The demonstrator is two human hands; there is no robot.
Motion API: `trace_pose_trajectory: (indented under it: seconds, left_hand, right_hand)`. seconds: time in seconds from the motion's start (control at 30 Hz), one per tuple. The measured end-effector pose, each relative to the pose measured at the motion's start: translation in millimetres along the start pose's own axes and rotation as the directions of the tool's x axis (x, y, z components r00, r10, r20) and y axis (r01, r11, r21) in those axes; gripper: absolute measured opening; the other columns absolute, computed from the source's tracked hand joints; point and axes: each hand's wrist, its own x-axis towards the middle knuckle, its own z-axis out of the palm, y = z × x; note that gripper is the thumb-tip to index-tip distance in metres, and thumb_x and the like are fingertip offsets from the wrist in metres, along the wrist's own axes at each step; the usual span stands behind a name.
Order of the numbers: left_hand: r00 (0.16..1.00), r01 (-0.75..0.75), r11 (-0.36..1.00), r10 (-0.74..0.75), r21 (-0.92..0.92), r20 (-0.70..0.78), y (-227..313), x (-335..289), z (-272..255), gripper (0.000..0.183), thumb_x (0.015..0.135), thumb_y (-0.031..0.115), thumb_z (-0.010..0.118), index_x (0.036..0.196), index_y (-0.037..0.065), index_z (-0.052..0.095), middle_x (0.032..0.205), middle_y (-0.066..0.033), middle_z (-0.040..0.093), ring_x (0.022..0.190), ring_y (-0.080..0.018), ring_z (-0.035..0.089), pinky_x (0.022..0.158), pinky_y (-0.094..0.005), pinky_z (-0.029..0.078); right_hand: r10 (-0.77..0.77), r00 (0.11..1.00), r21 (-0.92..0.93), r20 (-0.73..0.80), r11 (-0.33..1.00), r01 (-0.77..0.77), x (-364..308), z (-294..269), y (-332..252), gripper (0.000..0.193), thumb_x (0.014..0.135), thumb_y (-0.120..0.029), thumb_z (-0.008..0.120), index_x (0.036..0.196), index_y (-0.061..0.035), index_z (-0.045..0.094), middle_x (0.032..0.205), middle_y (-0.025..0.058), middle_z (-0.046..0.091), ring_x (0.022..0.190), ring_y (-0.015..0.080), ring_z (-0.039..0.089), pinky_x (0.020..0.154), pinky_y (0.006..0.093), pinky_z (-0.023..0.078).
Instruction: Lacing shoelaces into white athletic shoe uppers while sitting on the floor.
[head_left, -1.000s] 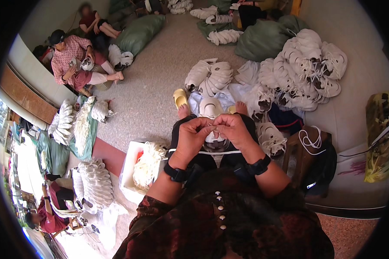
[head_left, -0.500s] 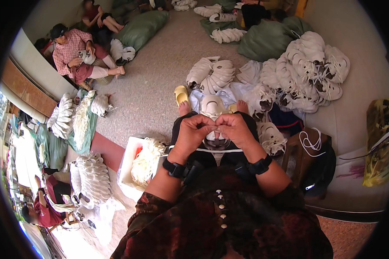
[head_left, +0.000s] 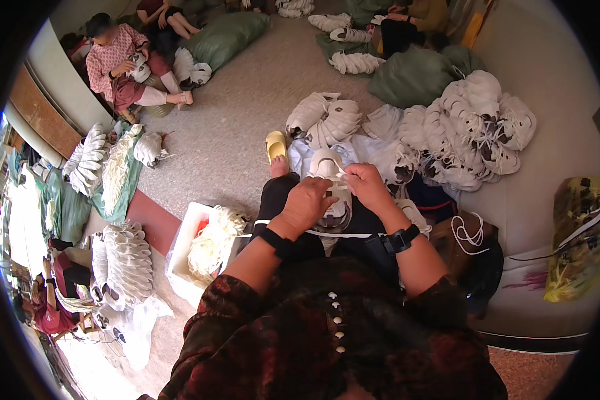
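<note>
A white shoe (head_left: 325,160) with a greyish inner lining rests between my thighs, its toe pointing away from me. My right hand (head_left: 369,188) pinches a white shoelace (head_left: 341,177) over the right side of the shoe's lacing area. On the shoe's left side is my left hand (head_left: 305,204), its fingers curved and the thumb apart from the forefinger. Nothing shows between them. My hands partly cover the middle of the shoe.
A white box of loose laces (head_left: 179,248) stands left of my legs. Piled white shoes (head_left: 477,113) lie at right, beside a green sack (head_left: 410,77). More shoes (head_left: 323,120) lie ahead. A seated person (head_left: 117,63) handles a shoe at far left.
My hands, previously meeting at the fingertips over the shoe, have parted. The right has drawn up and right with the lace; the left has opened slightly. The view has shifted a little.
</note>
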Motion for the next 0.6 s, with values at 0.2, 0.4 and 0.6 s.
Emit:
trace_pose_trajectory:
  seconds: [0.2,0.4,0.6]
  left_hand:
    - [0.966,-0.134,0.967,0.079,0.216,0.245,-13,-30,28,0.045,0.071,0.023,0.065,0.11,0.005,0.056,0.12,-0.0096,0.048,0.115,-0.0263,0.043,0.092,-0.0387,0.037]
    - [0.967,-0.113,0.981,0.071,0.16,0.245,-14,-31,33,0.044,0.071,0.022,0.065,0.111,0.005,0.056,0.121,-0.0097,0.048,0.118,-0.0268,0.042,0.095,-0.0389,0.036]
    - [0.997,0.014,0.98,0.001,-0.196,0.077,-35,-27,38,0.032,0.074,0.018,0.065,0.101,0.003,0.06,0.101,-0.0111,0.059,0.101,-0.029,0.054,0.089,-0.0357,0.042]
  right_hand:
    - [-0.402,0.898,0.097,-0.181,0.901,0.423,18,-33,-146,0.013,0.084,-0.007,0.057,0.089,0.0032,0.063,0.066,-0.0007,0.054,0.054,0.0048,0.042,0.049,0.0194,0.035]
    - [-0.684,0.516,0.126,-0.516,0.535,0.835,-1,-103,-282,0.014,0.085,-0.004,0.055,0.089,0.0093,0.056,0.088,0.0108,0.053,0.066,0.0114,0.043,0.068,0.0256,0.038]
    - [-0.622,0.648,0.247,-0.44,0.61,0.753,-20,-112,-277,0.013,0.087,-0.007,0.053,0.084,0.0057,0.05,0.076,0.0051,0.042,0.059,0.0105,0.032,0.061,0.0277,0.03]
